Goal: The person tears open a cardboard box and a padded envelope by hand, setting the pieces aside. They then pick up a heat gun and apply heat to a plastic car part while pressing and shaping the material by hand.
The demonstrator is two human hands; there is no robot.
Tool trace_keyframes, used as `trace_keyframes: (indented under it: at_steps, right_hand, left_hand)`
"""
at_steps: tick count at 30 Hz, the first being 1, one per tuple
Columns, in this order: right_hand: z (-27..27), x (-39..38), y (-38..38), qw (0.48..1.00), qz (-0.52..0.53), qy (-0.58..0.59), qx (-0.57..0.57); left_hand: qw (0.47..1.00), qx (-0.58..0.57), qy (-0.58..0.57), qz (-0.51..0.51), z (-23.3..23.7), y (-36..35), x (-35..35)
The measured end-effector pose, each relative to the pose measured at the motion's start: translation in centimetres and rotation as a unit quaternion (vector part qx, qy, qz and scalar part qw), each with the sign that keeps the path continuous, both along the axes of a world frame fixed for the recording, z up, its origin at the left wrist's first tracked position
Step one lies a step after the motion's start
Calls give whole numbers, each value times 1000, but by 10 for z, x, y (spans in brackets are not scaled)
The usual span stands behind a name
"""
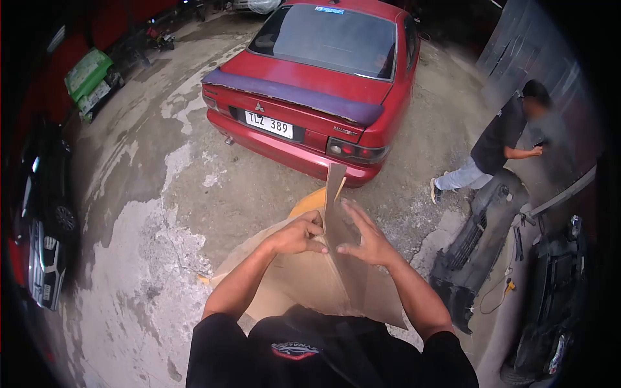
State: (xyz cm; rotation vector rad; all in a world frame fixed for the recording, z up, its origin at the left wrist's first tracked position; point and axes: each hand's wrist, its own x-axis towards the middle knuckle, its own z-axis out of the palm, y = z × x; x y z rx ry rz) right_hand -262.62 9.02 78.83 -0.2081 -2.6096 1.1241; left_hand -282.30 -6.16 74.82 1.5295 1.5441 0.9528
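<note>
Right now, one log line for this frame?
left hand: grips cardboard sheet | right hand: open, flat on sheet | ahead: red car | right: another person, loose bumper

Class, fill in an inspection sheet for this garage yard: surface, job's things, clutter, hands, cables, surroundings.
Surface: patchy, stained concrete floor.
Job's things: brown cardboard sheet, one flap folded upright.
Clutter: black bumper on the ground at right; green panel far left.
Hands: left hand gripped on the cardboard's fold; right hand open, fingers spread against it.
Cables: thin cord on the floor beside the bumper.
Surroundings: red car ahead; another person at right; dark car at left.
</note>
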Motion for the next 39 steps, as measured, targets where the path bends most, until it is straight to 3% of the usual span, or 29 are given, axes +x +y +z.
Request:
trace_keyframes:
  at_steps: [1,3,7,9,10,12,15,17,20,25,29,32,39]
  right_hand:
    - [-11,-21,6,1000,17,-20,-4]
    - [-19,-55,5,999,40,-31,-4]
    - [2,-91,-30,995,91,-4,30]
    - [10,-96,-56,998,58,-12,29]
    - [15,-98,-66,997,65,-10,28]
    - [22,-106,-82,994,-48,-77,63]
    - [5,-126,-86,982,-49,-150,101]
    - [-4,-136,-82,982,-64,-145,100]
    - [-17,-151,-68,978,-129,-128,102]
    - [-34,-151,-39,969,-210,-85,96]
    - [-30,-153,6,943,-305,-88,99]
    - [-30,-136,56,914,-374,-132,83]
    - [-35,-105,119,860,-482,-140,92]
  left_hand:
    - [1000,4,13,2,8,-7,8]
    - [992,66,-54,97,16,-17,25]
    - [988,69,27,132,6,-42,23]
    - [981,-57,-19,184,15,-56,25]
    - [980,-57,-17,191,12,-61,24]
    - [952,127,171,220,1,-70,25]
    - [921,173,209,280,-2,-76,38]
    - [922,117,220,298,4,-83,42]
    - [880,172,360,259,5,-81,57]
    - [877,144,379,259,18,-82,50]
    - [854,169,448,202,35,-91,53]
    - [881,180,409,157,54,-112,62]
    - [869,210,422,150,52,-139,47]
